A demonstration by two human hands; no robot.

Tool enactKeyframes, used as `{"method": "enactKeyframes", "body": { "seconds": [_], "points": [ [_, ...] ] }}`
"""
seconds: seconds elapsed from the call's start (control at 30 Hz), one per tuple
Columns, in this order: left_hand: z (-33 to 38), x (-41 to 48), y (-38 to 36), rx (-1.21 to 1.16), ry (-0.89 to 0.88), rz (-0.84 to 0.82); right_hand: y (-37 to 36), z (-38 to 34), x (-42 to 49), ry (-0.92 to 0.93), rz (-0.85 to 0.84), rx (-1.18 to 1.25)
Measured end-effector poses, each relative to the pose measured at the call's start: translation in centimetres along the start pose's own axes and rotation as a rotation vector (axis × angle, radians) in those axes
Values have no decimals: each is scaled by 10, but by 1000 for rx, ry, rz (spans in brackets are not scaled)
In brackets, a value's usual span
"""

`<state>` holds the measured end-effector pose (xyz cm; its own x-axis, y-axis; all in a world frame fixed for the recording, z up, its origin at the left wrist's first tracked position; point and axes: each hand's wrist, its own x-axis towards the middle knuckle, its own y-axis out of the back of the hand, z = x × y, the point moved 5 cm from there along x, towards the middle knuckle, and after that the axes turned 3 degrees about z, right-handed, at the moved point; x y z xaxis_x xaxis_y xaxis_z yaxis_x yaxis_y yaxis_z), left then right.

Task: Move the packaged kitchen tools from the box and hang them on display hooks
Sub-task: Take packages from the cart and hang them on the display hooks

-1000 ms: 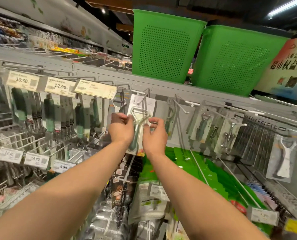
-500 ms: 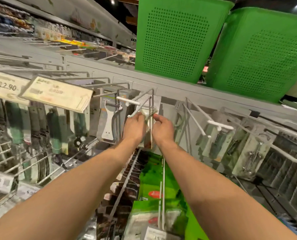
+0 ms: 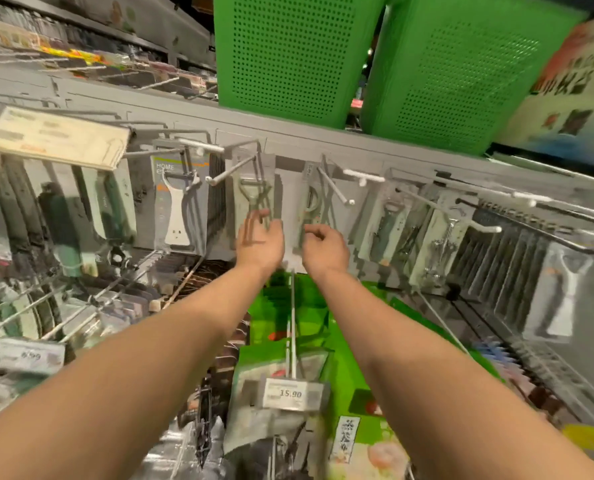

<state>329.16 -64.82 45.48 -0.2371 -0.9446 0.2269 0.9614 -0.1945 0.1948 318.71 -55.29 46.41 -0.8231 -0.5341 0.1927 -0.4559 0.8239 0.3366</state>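
A packaged peeler (image 3: 254,199) with a pale green handle hangs on a white-tipped display hook (image 3: 231,169) on the grey back panel. My left hand (image 3: 259,239) is just below it with fingers straight and spread, holding nothing. My right hand (image 3: 323,245) is beside it to the right, fingers loosely curled and empty, in front of another hanging packaged tool (image 3: 311,202). The box is out of view.
Two green perforated baskets (image 3: 288,53) stand on the shelf above. More hooks with packaged peelers (image 3: 176,206) and openers (image 3: 385,226) run left and right. Long hooks with price tags (image 3: 290,394) and green packages jut out below my arms.
Both hands have let go of the packaged peeler, which now hangs on the hook, and have dropped slightly below it. The view has shifted and blurred.
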Motion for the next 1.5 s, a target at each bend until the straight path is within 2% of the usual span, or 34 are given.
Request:
{"method": "enactKeyframes", "body": {
  "seconds": [0.1, 0.27, 0.53, 0.63, 0.73, 0.9, 1.03, 1.17, 1.4, 1.5],
  "points": [
    [12, -45, -27, -73, 20, -70, 51, 18, -31, -30, 116, -13],
    [30, -132, -88, -35, 48, -249, 157, 60, -75, -75, 318, -68],
    [56, -300, -215, -16, -15, -634, 343, 147, -169, -198, 632, -46],
    [54, -379, -278, 16, -26, -789, 415, 198, -214, -320, 668, -60],
    [48, -472, -330, 39, -25, -948, 487, 283, -261, -463, 703, -49],
    [33, -628, -381, 120, -7, -1199, 579, 357, -375, -693, 817, -99],
    [-16, -733, -427, 237, -6, -1385, 622, 444, -460, -850, 886, -41],
    [-42, -829, -443, 350, 2, -1597, 644, 489, -547, -1058, 967, -19],
    [-134, -944, -473, 587, 93, -1873, 638, 597, -670, -1471, 990, 60],
    [-180, -967, -483, 683, 110, -1891, 625, 636, -705, -1614, 934, 6]
  ]
}}
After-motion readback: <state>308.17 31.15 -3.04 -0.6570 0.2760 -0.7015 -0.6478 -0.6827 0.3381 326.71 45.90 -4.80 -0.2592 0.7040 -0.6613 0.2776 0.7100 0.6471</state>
